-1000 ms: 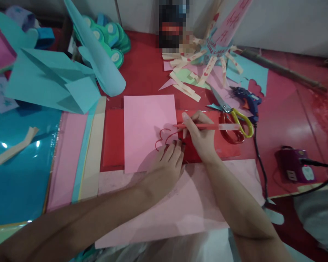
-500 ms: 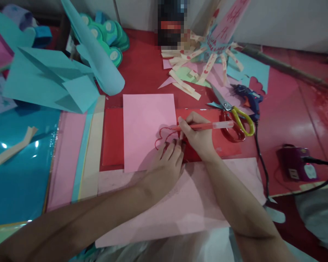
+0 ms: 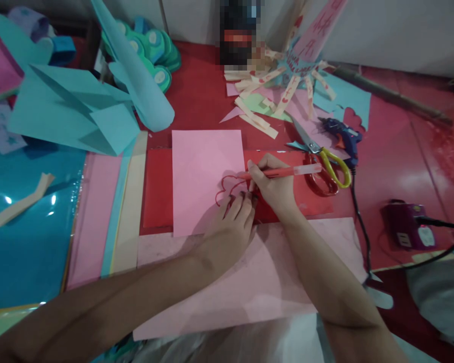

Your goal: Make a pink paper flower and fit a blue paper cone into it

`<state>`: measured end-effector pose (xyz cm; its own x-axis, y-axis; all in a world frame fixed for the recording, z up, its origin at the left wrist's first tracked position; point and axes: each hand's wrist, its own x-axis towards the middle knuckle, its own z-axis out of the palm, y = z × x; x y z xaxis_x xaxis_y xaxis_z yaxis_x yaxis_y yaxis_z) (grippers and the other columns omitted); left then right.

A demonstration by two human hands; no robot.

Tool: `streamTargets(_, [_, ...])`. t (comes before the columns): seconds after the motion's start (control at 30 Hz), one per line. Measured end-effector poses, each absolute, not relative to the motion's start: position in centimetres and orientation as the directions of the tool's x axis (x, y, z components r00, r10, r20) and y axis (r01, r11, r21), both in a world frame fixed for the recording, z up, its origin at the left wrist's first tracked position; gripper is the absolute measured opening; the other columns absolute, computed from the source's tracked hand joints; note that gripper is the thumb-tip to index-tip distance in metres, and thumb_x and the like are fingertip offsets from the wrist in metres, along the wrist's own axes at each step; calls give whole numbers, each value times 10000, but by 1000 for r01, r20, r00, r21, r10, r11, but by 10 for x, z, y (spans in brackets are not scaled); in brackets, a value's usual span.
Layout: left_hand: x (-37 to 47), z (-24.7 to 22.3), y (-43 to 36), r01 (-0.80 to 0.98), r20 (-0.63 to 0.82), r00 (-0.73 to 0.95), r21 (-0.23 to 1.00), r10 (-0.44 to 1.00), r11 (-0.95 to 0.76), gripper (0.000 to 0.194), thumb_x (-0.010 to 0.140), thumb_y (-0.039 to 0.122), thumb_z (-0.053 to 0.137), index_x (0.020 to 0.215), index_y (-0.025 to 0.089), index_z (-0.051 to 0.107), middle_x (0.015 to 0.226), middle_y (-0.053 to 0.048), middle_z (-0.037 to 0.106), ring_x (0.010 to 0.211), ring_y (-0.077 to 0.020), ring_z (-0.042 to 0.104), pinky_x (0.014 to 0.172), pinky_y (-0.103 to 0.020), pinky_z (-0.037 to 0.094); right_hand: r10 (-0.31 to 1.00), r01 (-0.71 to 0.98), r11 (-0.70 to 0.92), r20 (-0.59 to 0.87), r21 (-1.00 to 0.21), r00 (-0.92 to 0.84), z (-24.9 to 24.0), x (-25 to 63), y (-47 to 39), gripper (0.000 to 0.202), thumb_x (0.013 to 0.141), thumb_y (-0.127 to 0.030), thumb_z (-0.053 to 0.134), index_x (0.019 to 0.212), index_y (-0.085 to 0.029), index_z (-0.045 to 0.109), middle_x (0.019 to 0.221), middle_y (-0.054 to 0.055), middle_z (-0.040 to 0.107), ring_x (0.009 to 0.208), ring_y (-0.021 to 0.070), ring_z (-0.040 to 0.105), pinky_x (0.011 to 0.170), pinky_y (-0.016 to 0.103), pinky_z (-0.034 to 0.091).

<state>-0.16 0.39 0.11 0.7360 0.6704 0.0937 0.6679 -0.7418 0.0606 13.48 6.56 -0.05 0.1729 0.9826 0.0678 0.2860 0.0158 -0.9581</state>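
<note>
pink sheet (image 3: 200,166): hands (image 3: 230,227) (image 3: 275,184) at right edge, room leftward

We have a pink sheet (image 3: 200,164), flat, upright rectangle; curvy red outline (image 3: 222,185), unclosed, on its right part; red pen (image 3: 285,171), clear-ended, gripped slantwise, tip at sheet's right edge.

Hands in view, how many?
2: left hand resting on the pink sheet, lower right; right hand gripping the red pen. No others visible.
</note>
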Motion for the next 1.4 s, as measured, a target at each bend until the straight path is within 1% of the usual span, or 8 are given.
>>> streamTargets(0.23, [-2, 2, 4, 665, 97, 739, 53, 666, -745, 449, 946, 268, 310, 1264, 18, 506, 1318, -181, 524, 1208, -281, 492, 991, -403, 397, 985, 269, -4, 43, -963, 167, -3, 137, 66, 343, 793, -282, 590, 540, -209, 369, 382, -82, 466, 334, 61, 426, 376, 204, 332])
streamTargets(0.4, [-2, 3, 4, 665, 67, 740, 73, 669, -743, 451, 947, 262, 305, 1289, 26, 483, 1320, -181, 523, 1227, -268, 478, 1007, -399, 383, 979, 295, 10, 69, -955, 192, -3, 137, 67, 341, 795, -309, 597, 546, -205, 388, 395, -80, 478, 360, 61, 446, 403, 207, 343])
streamTargets(0.63, [-2, 2, 4, 662, 87, 742, 61, 665, -747, 456, 948, 259, 297, 1276, 10, 492, 1312, -186, 530, 1216, -275, 490, 1003, -399, 389, 980, 285, -4, 53, -959, 192, -3, 136, 67, 342, 793, -322, 595, 549, -211, 382, 389, -79, 471, 352, 76, 453, 401, 217, 333])
streamTargets(0.8, [-2, 2, 4, 667, 102, 737, 51, 668, -743, 456, 947, 268, 304, 1274, 15, 497, 1312, -182, 530, 1212, -274, 493, 996, -397, 396, 980, 293, -7, 51, -956, 190, -1, 136, 66, 339, 798, -286, 590, 540, -209, 383, 378, -82, 472, 338, 68, 435, 404, 215, 335])
streamTargets(0.97, [-2, 4, 4, 661, 93, 745, 29, 661, -749, 452, 946, 257, 300, 1271, 16, 501, 1315, -176, 530, 1223, -271, 485, 1006, -389, 392, 976, 288, 1, 64, -958, 207, -1, 136, 66, 327, 804, -309, 599, 565, -205, 402, 410, -74, 500, 368, 71, 460, 425, 217, 353])
streamTargets(1.13, [-2, 3, 3, 669, 88, 739, 23, 668, -743, 450, 945, 280, 308, 1258, 34, 518, 1325, -163, 526, 1218, -266, 490, 996, -382, 403, 978, 281, 0, 59, -960, 201, -1, 136, 67, 343, 802, -287, 594, 545, -205, 382, 383, -82, 471, 344, 67, 447, 408, 214, 331])
streamTargets(1.27, [-2, 3, 5, 667, 121, 737, 26, 665, -745, 439, 943, 271, 313, 1222, 27, 549, 1293, -157, 555, 1191, -265, 515, 991, -381, 410, 977, 299, -14, 50, -954, 205, -1, 136, 66, 332, 802, -284, 588, 546, -202, 393, 395, -81, 478, 359, 63, 450, 425, 209, 347])
streamTargets(1.4, [-2, 1, 4, 672, 141, 732, 18, 667, -741, 444, 940, 274, 323, 1237, 23, 538, 1289, -155, 558, 1185, -267, 518, 984, -378, 413, 983, 280, -25, 28, -960, 182, -2, 136, 66, 337, 791, -283, 588, 537, -209, 379, 388, -80, 467, 346, 68, 437, 407, 214, 333])
